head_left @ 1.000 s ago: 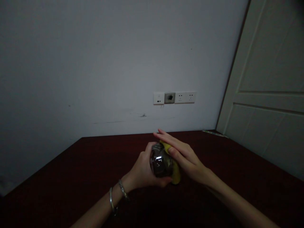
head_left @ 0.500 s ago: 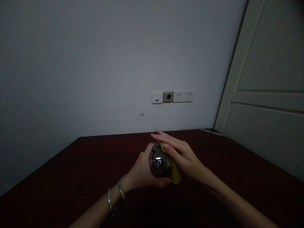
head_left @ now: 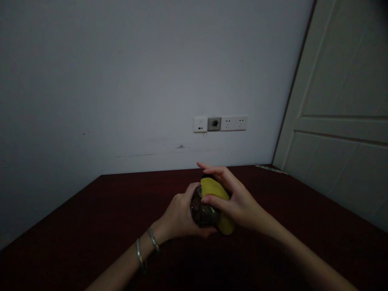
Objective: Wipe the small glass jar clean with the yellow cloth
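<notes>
My left hand [head_left: 179, 216], with two bracelets on its wrist, is wrapped round a small dark glass jar [head_left: 203, 212] and holds it just above the dark red table [head_left: 91, 226]. My right hand [head_left: 235, 200] presses a yellow sponge [head_left: 214, 190] against the jar's right side, thumb on the near face and fingers curled over the far one. The sponge's lower end [head_left: 226, 228] shows under the palm. What the jar contains is too dark to tell.
A white wall stands behind the table, with a row of sockets and a switch [head_left: 220, 123] low on it. A pale panelled door [head_left: 342, 117] closes the right side. A thin light strip [head_left: 269, 168] lies at the table's far right edge.
My right hand has gone from lying flat over the sponge to gripping it, and more of the yellow sponge now shows on the jar's top. The left hand and jar stayed put.
</notes>
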`<act>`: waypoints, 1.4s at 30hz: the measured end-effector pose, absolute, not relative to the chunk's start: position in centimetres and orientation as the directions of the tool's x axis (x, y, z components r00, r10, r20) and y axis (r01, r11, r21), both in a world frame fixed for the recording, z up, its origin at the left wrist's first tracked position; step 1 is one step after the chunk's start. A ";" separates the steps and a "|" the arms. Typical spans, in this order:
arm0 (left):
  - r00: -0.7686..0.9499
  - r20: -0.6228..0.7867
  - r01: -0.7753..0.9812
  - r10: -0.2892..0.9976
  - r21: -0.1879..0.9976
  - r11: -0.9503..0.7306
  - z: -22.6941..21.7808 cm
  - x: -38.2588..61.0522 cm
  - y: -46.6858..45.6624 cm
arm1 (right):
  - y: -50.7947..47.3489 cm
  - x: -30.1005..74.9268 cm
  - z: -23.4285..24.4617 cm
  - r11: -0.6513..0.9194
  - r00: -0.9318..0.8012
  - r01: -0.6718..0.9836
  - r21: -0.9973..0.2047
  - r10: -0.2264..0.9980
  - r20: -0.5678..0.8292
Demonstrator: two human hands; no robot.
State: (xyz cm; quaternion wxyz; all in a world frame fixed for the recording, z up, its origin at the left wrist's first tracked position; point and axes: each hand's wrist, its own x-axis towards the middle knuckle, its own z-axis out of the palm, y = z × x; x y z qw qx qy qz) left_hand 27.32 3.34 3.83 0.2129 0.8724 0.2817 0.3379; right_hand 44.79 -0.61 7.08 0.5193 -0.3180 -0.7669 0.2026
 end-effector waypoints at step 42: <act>0.524 0.441 0.426 0.729 0.606 -0.672 2.9 27.3 4.2 | -0.7 43.8 6.7 0.906 -0.433 0.282 -0.314 0.413 0.802</act>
